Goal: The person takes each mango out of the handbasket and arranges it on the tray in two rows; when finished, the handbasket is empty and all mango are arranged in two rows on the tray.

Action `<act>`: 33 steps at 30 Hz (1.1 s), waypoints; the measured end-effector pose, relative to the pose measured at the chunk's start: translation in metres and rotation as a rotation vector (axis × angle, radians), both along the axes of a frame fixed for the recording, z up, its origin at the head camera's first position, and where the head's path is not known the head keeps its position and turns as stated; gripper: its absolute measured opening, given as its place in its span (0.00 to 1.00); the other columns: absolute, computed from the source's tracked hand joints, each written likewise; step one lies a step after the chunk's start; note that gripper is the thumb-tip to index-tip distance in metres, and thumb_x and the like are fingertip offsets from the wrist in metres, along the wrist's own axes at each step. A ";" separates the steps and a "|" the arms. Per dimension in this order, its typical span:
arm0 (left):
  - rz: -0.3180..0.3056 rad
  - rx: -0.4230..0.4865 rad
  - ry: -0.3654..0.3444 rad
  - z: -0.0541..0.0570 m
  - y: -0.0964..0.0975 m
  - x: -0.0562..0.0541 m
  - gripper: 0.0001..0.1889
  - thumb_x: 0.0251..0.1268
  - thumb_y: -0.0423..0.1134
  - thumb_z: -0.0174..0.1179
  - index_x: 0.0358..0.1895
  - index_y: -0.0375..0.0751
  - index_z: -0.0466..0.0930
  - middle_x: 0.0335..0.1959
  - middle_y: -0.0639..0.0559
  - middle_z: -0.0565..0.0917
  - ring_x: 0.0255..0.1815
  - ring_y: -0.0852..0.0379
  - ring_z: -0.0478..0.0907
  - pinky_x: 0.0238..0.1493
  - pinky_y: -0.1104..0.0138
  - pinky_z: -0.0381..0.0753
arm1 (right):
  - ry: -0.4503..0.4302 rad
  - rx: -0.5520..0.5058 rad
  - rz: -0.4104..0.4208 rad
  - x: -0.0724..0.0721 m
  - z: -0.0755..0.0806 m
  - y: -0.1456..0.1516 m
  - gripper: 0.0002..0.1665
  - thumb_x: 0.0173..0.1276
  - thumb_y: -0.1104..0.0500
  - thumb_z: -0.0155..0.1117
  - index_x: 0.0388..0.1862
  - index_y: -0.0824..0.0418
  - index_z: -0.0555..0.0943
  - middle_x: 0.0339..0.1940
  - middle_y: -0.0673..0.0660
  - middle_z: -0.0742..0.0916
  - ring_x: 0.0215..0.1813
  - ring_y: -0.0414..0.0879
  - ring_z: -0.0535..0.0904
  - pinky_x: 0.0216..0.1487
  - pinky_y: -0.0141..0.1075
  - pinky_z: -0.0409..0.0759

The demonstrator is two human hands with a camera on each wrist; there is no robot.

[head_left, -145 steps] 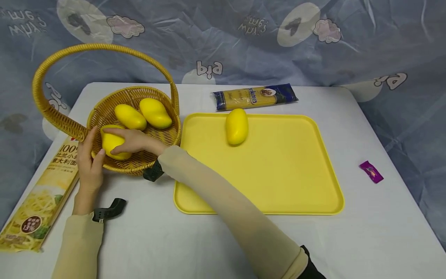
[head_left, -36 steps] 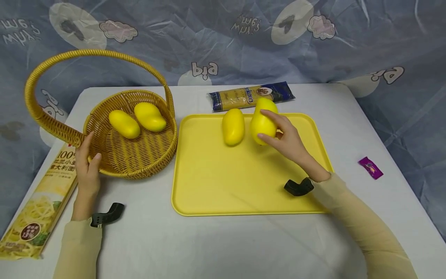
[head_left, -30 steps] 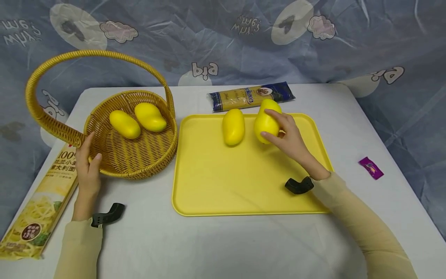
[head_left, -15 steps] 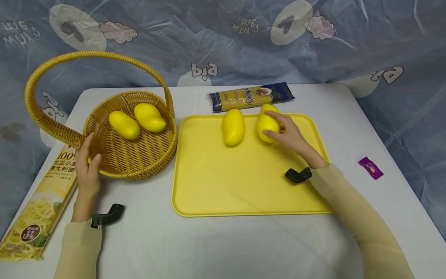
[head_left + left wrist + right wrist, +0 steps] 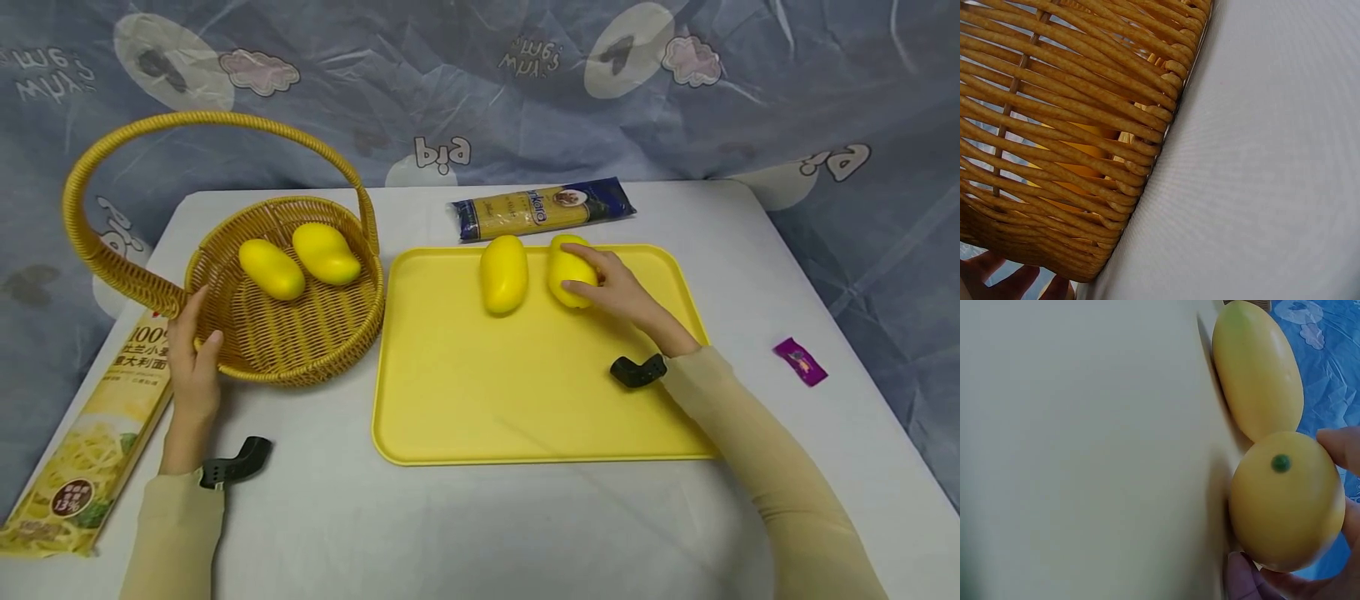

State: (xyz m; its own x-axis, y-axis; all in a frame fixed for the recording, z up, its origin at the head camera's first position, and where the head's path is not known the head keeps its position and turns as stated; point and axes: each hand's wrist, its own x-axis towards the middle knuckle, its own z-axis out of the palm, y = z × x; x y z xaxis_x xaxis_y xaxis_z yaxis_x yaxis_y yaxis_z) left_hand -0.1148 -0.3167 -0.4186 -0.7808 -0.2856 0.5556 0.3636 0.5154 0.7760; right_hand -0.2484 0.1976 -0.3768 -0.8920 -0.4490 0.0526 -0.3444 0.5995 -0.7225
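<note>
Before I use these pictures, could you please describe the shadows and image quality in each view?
Head: evenly lit, soft shadow beside the right sleeve; left wrist: basket fairly sharp, faint ripples on the white tabletop; right wrist: dim, tray washed out, shadow beside the held mango.

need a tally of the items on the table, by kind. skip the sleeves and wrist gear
basket: 1
tray: 1
mangoes: 4 (2 in basket, 1 on tray, 1 in right hand)
pasta packs: 2 (blue-ended pack, pale yellow pack)
purple sachet: 1
total: 9
</note>
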 end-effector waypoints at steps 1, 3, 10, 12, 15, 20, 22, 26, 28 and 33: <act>0.000 0.001 -0.004 0.000 0.000 0.000 0.26 0.63 0.34 0.44 0.67 0.39 0.66 0.64 0.70 0.69 0.61 0.72 0.60 0.66 0.67 0.51 | -0.014 0.003 -0.008 0.000 0.000 0.000 0.35 0.67 0.60 0.58 0.72 0.60 0.61 0.56 0.68 0.75 0.45 0.52 0.69 0.46 0.40 0.66; 0.000 0.003 -0.005 0.000 0.000 0.000 0.26 0.63 0.34 0.44 0.67 0.39 0.66 0.64 0.70 0.69 0.61 0.72 0.60 0.65 0.67 0.51 | -0.046 0.005 -0.024 0.001 0.001 0.000 0.35 0.67 0.58 0.57 0.72 0.60 0.59 0.61 0.69 0.73 0.48 0.54 0.69 0.49 0.43 0.66; 0.021 -0.001 -0.029 -0.002 -0.003 -0.001 0.26 0.63 0.34 0.43 0.67 0.39 0.66 0.63 0.71 0.68 0.61 0.73 0.59 0.67 0.67 0.51 | -0.086 0.005 -0.058 0.001 0.002 0.001 0.35 0.69 0.56 0.55 0.73 0.57 0.58 0.66 0.67 0.70 0.54 0.57 0.68 0.56 0.49 0.64; 0.024 0.000 -0.032 -0.003 -0.003 -0.001 0.26 0.64 0.34 0.43 0.67 0.39 0.65 0.63 0.70 0.69 0.60 0.73 0.59 0.67 0.67 0.51 | -0.089 0.007 -0.060 0.002 0.003 0.000 0.36 0.69 0.56 0.55 0.73 0.57 0.58 0.67 0.67 0.69 0.55 0.57 0.68 0.57 0.50 0.64; 0.025 -0.001 -0.034 -0.003 -0.003 -0.001 0.26 0.64 0.34 0.43 0.67 0.38 0.65 0.63 0.71 0.69 0.60 0.74 0.59 0.67 0.68 0.51 | -0.092 0.002 -0.058 0.003 0.004 0.001 0.36 0.69 0.56 0.54 0.74 0.58 0.57 0.69 0.67 0.67 0.60 0.58 0.67 0.61 0.51 0.62; 0.027 -0.008 -0.035 0.001 0.002 -0.001 0.26 0.64 0.33 0.42 0.67 0.36 0.64 0.64 0.70 0.68 0.60 0.74 0.58 0.66 0.68 0.51 | -0.065 -0.015 -0.052 0.004 0.003 0.004 0.35 0.69 0.58 0.54 0.73 0.60 0.58 0.69 0.69 0.67 0.62 0.59 0.66 0.63 0.52 0.61; 0.027 -0.011 -0.036 0.003 0.004 0.000 0.26 0.64 0.32 0.41 0.67 0.34 0.64 0.64 0.69 0.68 0.60 0.74 0.58 0.66 0.68 0.51 | -0.059 -0.024 -0.055 0.003 0.001 0.005 0.35 0.69 0.58 0.55 0.73 0.61 0.58 0.69 0.68 0.67 0.62 0.59 0.66 0.64 0.52 0.61; 0.023 -0.011 -0.031 0.005 0.007 0.001 0.26 0.63 0.32 0.41 0.66 0.33 0.64 0.64 0.68 0.69 0.60 0.74 0.58 0.66 0.68 0.51 | -0.057 -0.035 -0.053 0.001 -0.002 0.007 0.35 0.69 0.58 0.54 0.73 0.61 0.58 0.71 0.67 0.66 0.66 0.59 0.64 0.67 0.54 0.60; 0.021 -0.007 -0.025 0.002 0.004 0.000 0.26 0.63 0.32 0.42 0.66 0.34 0.64 0.64 0.69 0.69 0.60 0.74 0.58 0.66 0.68 0.51 | -0.057 -0.042 -0.046 0.001 -0.003 0.009 0.35 0.69 0.58 0.54 0.73 0.62 0.57 0.72 0.67 0.65 0.67 0.60 0.63 0.67 0.55 0.59; 0.022 -0.002 -0.026 -0.003 -0.002 -0.002 0.26 0.63 0.33 0.42 0.67 0.37 0.65 0.62 0.73 0.68 0.61 0.73 0.58 0.67 0.67 0.51 | -0.064 -0.062 -0.039 0.000 -0.003 0.009 0.35 0.70 0.59 0.53 0.73 0.63 0.56 0.73 0.66 0.63 0.70 0.60 0.62 0.66 0.57 0.62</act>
State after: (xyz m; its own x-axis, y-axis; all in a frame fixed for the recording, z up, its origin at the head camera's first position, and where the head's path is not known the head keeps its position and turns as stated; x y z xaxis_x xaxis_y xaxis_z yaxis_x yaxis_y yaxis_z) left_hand -0.1170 -0.3183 -0.4219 -0.7885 -0.3016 0.5360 0.3323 0.5244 0.7839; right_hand -0.2480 0.2066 -0.3795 -0.9110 -0.4118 0.0211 -0.2734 0.5650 -0.7785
